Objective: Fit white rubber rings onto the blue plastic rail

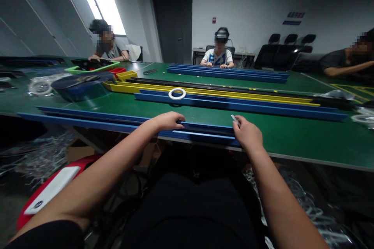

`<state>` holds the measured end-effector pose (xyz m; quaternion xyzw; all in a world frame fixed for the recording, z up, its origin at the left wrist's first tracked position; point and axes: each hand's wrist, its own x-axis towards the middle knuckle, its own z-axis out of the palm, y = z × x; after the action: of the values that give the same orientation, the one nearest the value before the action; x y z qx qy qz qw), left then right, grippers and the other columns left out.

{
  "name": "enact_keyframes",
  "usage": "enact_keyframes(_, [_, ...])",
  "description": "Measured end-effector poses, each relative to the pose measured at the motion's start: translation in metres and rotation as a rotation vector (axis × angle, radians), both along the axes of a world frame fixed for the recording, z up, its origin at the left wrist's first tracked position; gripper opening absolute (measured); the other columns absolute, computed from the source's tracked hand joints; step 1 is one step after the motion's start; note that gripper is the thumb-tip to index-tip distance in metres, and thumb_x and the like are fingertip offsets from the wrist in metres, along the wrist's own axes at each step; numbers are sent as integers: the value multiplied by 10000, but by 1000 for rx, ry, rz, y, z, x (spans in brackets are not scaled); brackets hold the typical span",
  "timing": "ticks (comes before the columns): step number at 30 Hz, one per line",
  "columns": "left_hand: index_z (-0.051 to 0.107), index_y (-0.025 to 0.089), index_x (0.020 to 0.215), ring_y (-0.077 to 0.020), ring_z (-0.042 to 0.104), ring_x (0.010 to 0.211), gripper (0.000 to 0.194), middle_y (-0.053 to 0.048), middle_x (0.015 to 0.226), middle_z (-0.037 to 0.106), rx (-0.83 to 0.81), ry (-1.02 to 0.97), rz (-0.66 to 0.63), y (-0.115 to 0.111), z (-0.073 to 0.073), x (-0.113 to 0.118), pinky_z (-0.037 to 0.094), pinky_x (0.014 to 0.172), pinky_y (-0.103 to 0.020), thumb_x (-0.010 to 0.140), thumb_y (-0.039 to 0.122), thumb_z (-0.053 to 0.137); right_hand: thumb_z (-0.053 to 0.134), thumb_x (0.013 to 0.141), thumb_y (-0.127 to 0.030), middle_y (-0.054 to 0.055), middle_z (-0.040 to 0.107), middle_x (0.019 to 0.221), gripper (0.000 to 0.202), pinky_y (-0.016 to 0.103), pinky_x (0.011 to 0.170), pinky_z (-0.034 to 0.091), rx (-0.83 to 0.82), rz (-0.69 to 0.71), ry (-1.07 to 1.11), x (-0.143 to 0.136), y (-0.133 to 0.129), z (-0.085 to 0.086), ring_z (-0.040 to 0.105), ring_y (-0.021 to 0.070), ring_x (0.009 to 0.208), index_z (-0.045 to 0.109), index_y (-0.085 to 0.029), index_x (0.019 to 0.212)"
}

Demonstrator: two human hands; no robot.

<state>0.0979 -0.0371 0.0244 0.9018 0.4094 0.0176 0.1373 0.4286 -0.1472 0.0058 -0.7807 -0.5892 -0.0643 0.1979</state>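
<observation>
A long blue channel-shaped rail [73,120] lies along the near edge of the green table, with a dark inner groove. My left hand [169,120] is closed over the rail's far wall near its middle, fingertips curled inward. At the rail's right end is my right hand [249,133]. Between its thumb and fingers it pinches a small whitish strip [234,118], which pokes up to the left. Whether those fingers also touch the rail is hard to tell. Beyond the hands, a white tape roll [177,93] rests on a second blue rail [248,106].
Behind stand yellow rails [204,91], more blue rails [228,74], a large blue roll [83,85], a green tray [90,66] and a yellow bin [126,75]. Three people sit around the green table [306,140]. A red-and-white object [54,188] is below left.
</observation>
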Motion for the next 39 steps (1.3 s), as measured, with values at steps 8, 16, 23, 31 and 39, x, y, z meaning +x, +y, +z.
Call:
enact_keyframes(8, [553, 237, 1336, -257, 595, 1166, 792, -65, 1332, 622, 65, 13, 63, -27, 1, -28, 441, 977, -304, 738, 756, 523, 367, 950, -483, 73, 745, 976, 422, 312, 633, 429, 33, 7, -43, -1, -2, -3, 671, 236, 769, 665, -311, 1194])
enact_keyframes(16, [588, 241, 1294, -271, 584, 1187, 803, -66, 1313, 632, 209, 11, 130, -40, -8, -9, 409, 1027, -318, 709, 789, 539, 399, 941, -446, 60, 742, 1026, 392, 301, 639, 426, -7, 63, -21, 11, 0, -3, 666, 224, 808, 670, -318, 1195])
enact_keyframes(23, [608, 245, 1265, -281, 613, 1135, 813, -75, 1255, 664, 221, -24, 89, -40, -10, 38, 452, 957, -329, 695, 820, 529, 402, 920, -421, 108, 738, 958, 407, 314, 603, 399, -58, -49, -79, 42, -1, 1, 656, 237, 754, 695, -274, 1160])
enact_keyframes(31, [622, 240, 1218, -293, 633, 1090, 841, -92, 1195, 685, 231, -34, 26, -38, -13, 80, 469, 906, -338, 680, 869, 471, 446, 913, -460, 152, 725, 1004, 407, 351, 632, 383, -17, -241, 14, 114, -3, 7, 650, 279, 815, 683, -272, 1185])
enact_keyframes(39, [626, 235, 1199, -300, 647, 1057, 846, -98, 1169, 693, 260, -37, 11, -41, -14, 89, 483, 885, -357, 693, 882, 426, 447, 924, -438, 98, 728, 1012, 377, 321, 625, 381, 151, -107, -63, 68, 0, 31, 645, 242, 784, 675, -290, 1186])
